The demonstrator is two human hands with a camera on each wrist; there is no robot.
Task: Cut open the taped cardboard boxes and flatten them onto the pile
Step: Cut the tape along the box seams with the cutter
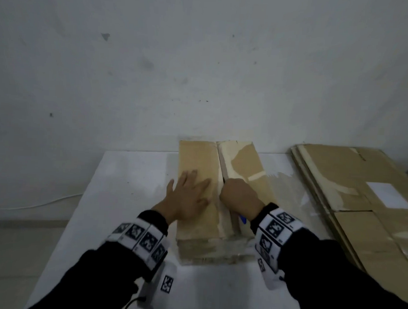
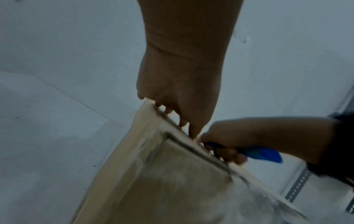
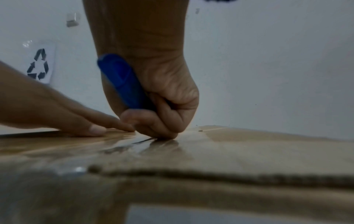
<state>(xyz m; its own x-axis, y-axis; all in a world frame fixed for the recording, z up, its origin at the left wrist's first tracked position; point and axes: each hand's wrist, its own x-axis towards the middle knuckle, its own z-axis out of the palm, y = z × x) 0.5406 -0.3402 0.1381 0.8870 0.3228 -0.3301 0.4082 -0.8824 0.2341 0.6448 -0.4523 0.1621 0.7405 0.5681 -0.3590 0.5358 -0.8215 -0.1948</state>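
Right hand [image 1: 239, 195] is gripping a blue plastic cutter [image 3: 122, 81] at the glossy taped seam of the cardboard box [image 1: 198, 158] against the white surface's [image 1: 127, 174] far edge; left hand [image 1: 188, 195] is pressing flat, fingers spread.

taped cardboard box [image 1: 198, 158], flattened pile [image 1: 360, 184] right

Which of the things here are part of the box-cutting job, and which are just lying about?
Part of the job:
brown taped cardboard box
blue-handled cutter, held by right hand
left hand, pressing flat on the box
flattened cardboard pile

Lying about:
white cable
recycling-symbol sign
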